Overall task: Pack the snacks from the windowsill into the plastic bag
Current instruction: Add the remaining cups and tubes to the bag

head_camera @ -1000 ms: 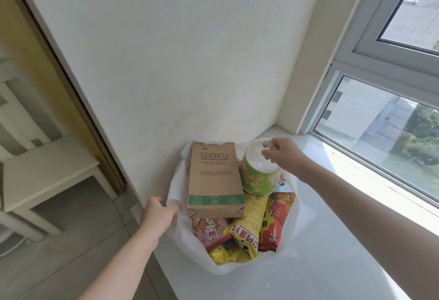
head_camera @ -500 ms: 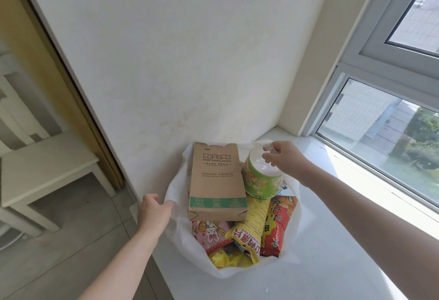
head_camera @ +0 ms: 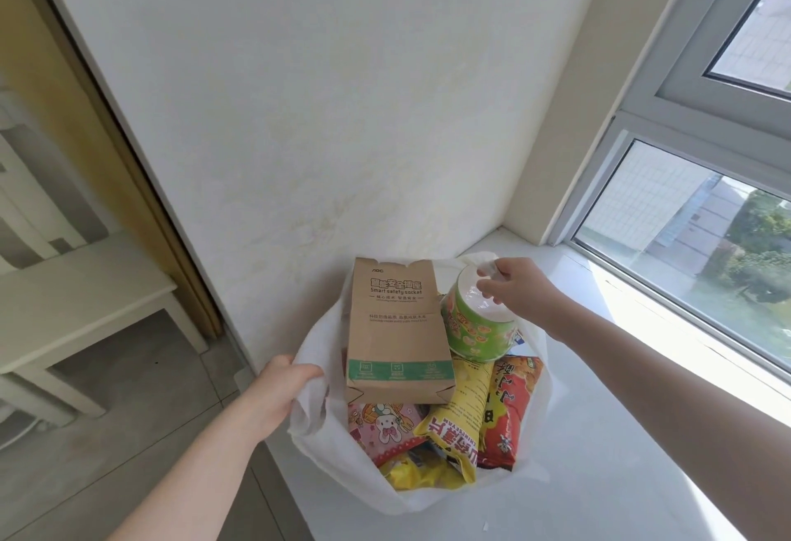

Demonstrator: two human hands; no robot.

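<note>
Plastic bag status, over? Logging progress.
Left hand grips plastic bag rim. Right hand on green cup, atop the snacks. Nothing in the way.

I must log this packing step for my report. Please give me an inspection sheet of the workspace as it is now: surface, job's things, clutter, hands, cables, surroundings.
Surface: white windowsill, sunlit on the window side; the bag sits at its wall end.
Job's things: white plastic bag open, holding a brown box, green cup, yellow packet, red packet and pink packet.
Clutter: nothing seen.
Hands: left hand grips the bag's rim; right hand holds the far rim beside the cup, fingers closed on the plastic.
Cables: nothing seen.
Surroundings: white wall behind, window at right, white table at left.
</note>
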